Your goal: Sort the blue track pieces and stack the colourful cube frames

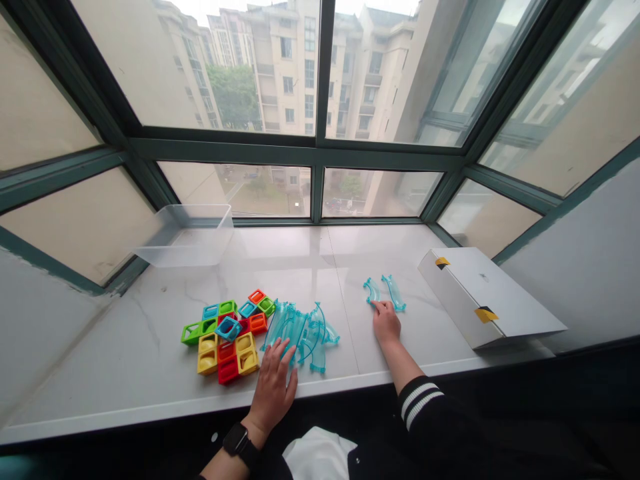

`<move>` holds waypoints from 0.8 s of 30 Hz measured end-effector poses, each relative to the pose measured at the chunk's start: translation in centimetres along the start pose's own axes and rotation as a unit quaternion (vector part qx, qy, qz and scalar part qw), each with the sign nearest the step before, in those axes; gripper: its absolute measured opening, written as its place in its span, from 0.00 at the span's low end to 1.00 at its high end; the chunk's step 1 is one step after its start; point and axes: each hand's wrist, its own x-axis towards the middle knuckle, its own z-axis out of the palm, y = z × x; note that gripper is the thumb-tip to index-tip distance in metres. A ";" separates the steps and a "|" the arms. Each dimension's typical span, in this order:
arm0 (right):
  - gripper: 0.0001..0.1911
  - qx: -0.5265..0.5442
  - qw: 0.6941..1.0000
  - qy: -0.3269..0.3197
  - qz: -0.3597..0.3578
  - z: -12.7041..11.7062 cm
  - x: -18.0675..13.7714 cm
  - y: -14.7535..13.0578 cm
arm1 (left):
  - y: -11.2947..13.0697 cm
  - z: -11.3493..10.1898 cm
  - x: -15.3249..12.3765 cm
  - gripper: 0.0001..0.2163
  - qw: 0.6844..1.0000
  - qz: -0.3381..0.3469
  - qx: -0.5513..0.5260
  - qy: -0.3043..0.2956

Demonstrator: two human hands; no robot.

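My left hand (274, 377) rests with its fingers stretched out at the near edge of a pile of clear blue curved track pieces (296, 327); it grips nothing that I can see. Farther right, my right hand (387, 322) has its fingers closed on the lower end of a small curved track piece (371, 291). A second, longer track piece (393, 293) lies just right of that one. To the left of the pile are several hollow coloured blocks, among them a yellow block (207, 354), a red block (228, 370) and a green block (191, 333).
A clear plastic bin (200, 256) stands at the back left by the window. On the right is a white box (510, 293) with black-and-yellow tape. The white marble-look ledge (130, 380) ends at a front edge close to me. Window frames enclose the back.
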 end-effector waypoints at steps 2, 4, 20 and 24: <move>0.20 -0.004 1.000 -0.002 0.001 0.0 0.1 0.0 | 0.0 -0.1 0.0 0.25 1.000 -0.002 0.002 0.000; 0.20 -0.005 1.000 -0.002 0.000 0.1 0.1 0.1 | 0.1 -0.1 -0.1 0.25 1.000 -0.005 0.005 -0.001; 0.19 0.101 0.992 0.077 -0.008 -0.9 -1.4 -0.4 | 0.2 -0.2 0.0 0.25 1.000 -0.031 -0.001 0.006; 0.16 0.186 0.980 0.056 -0.035 -1.7 -4.6 -1.3 | 0.2 -0.2 0.0 0.27 0.999 -0.036 -0.017 0.000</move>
